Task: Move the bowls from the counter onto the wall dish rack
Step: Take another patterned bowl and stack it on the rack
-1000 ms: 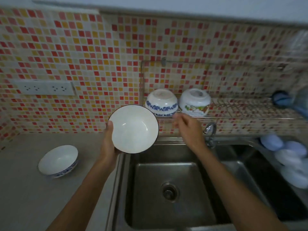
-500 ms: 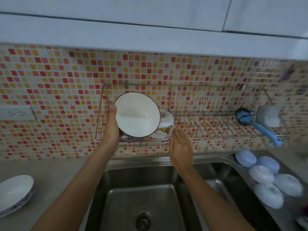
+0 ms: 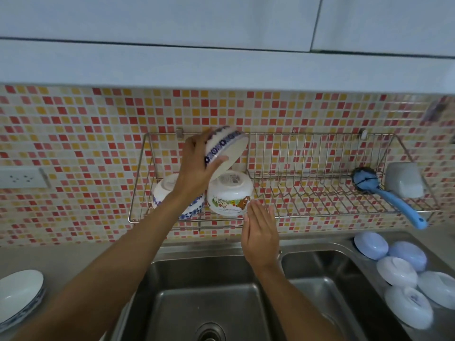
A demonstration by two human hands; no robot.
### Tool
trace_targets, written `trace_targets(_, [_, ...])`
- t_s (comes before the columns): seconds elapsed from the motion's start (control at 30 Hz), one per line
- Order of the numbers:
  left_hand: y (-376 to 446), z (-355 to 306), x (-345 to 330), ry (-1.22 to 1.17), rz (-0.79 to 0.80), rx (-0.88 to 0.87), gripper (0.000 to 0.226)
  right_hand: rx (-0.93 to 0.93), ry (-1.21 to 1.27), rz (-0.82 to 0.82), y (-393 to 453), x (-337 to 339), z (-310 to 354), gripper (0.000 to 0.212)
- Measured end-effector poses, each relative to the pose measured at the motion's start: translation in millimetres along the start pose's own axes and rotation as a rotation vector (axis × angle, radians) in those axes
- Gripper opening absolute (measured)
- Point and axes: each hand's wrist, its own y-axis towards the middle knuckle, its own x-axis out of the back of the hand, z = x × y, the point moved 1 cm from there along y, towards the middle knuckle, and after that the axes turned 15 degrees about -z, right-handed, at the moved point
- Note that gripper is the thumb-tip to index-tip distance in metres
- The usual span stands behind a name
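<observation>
**Now: bowl held tilted over the rack's left end**

Currently the left hand [image 3: 197, 166] has a white bowl with a blue-patterned band [image 3: 225, 146], fingers [image 3: 216, 160] wrapped around its outer wall and base. The bowl is tipped on edge, opening facing right and down, above the left end of the wall dish rack [image 3: 320, 212]. Its lower rim sits right at the upturned base of the cartoon-print bowl [image 3: 230, 195]; can't tell if they touch.

Rack, left end: two bowls upside down, side by side. The blue-floral bowl [image 3: 167, 190] is nearest the left edge, partly hidden by the left forearm. The cartoon-print bowl is just right of it.

The right hand [image 3: 261, 232] holds nothing, fingers straight and close together, tips at the lower right wall of the cartoon-print bowl, by the rack's front rail.

Rack, right end: a blue-handled brush [image 3: 391, 195], handle hanging over the front rail, and a pale cup-like container [image 3: 403, 179] against the right side.

The table [image 3: 73, 257], left edge: one more white bowl with a blue-patterned outside [image 3: 19, 294], upright, partly cut off by the frame.

The steel double sink [image 3: 209, 296] is below the rack. On the ledge at its right edge is a cluster of pale blue and white upturned bowls [image 3: 403, 271], well apart from the hands.
</observation>
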Motion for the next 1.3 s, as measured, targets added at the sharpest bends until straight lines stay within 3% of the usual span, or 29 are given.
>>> trace_targets(0.13, [-11.5,3.0,-13.3,0.328,0.111,-0.338,0.078,0.005,0.029,-0.029,-0.2,-0.8,-0.5,0.032])
trace_targets(0.27, [-26.5,13.1,-31.3,0.486,0.139,-0.594,0.068,0.012,0.023,-0.029,0.4,-0.1,-0.8,0.031])
trace_targets(0.63, [-38.2,30.3,-43.7,0.466,0.325,-0.554,0.059,0.001,0.021,-0.023,0.3,-0.2,0.4,0.031])
trace_targets(1.0, [-39.6,42.4,-51.2,0.432,0.513,-0.399,0.105,-0.026,0.02,-0.003,-0.9,-0.2,1.2,0.033])
trace_targets(1.3, [-42.2,50.5,-48.8,0.443,0.554,-0.409,0.101,-0.032,0.0,0.006,-0.2,1.6,3.0,0.033])
